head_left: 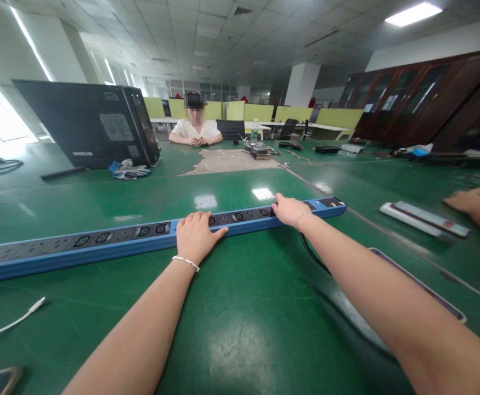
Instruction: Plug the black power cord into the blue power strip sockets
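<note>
A long blue power strip (120, 247) with a black socket face lies across the green table. My left hand (196, 233) is laid over its middle, fingers bent across the sockets and thumb stretched along the front edge. Farther right, my right hand (289, 209) is closed at the sockets near the strip's right end. The undersides of its fingers are hidden, so what it grips cannot be made out. A black cable (311, 253) comes out below the right wrist and runs under my forearm.
A white cable (13, 321) and part of a phone (1, 378) lie at the left front. On the right are a tablet-like device (421, 282), a white bar (424, 216) and another person's hand (476, 200). Beyond stand a black computer case (87, 123), gloves (128, 170) and a seated person (196, 131).
</note>
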A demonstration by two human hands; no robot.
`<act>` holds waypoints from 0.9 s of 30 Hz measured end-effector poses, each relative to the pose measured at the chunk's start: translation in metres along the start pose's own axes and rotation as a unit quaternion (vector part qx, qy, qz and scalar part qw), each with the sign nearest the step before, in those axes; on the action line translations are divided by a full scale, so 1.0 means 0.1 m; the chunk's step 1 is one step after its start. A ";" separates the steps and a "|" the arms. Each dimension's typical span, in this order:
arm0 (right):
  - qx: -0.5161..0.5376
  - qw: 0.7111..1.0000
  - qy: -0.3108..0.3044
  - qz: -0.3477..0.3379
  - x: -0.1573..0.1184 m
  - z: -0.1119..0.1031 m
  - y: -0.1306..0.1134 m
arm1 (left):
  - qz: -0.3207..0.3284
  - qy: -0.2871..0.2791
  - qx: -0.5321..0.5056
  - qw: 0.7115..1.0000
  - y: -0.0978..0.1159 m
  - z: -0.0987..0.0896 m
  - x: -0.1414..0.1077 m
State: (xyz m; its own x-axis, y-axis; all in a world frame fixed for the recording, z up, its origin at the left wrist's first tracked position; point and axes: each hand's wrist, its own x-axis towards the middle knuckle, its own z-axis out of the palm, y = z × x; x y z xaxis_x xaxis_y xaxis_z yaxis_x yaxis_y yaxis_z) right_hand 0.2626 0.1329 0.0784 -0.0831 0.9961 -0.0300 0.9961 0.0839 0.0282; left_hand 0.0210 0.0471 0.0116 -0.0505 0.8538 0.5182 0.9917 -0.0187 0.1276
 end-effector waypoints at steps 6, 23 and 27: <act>0.008 0.999 -0.037 -0.019 0.13 -0.06 0.05 | -0.004 -0.003 0.000 1.000 0.01 0.00 0.00; 0.014 1.000 0.016 0.011 -0.01 0.06 0.02 | -0.005 -0.004 -0.004 1.000 0.00 0.00 0.00; 0.019 0.999 0.043 0.026 -0.08 0.12 0.00 | -0.005 -0.004 -0.005 1.000 0.00 0.00 0.00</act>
State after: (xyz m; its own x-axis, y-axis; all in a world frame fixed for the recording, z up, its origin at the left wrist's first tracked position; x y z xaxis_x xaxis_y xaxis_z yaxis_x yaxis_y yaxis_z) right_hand 0.2633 0.1247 0.0671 -0.0314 0.9979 0.0558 0.9994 0.0320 -0.0103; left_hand 0.0212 0.0474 0.0117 -0.0588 0.8584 0.5096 0.9899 -0.0160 0.1412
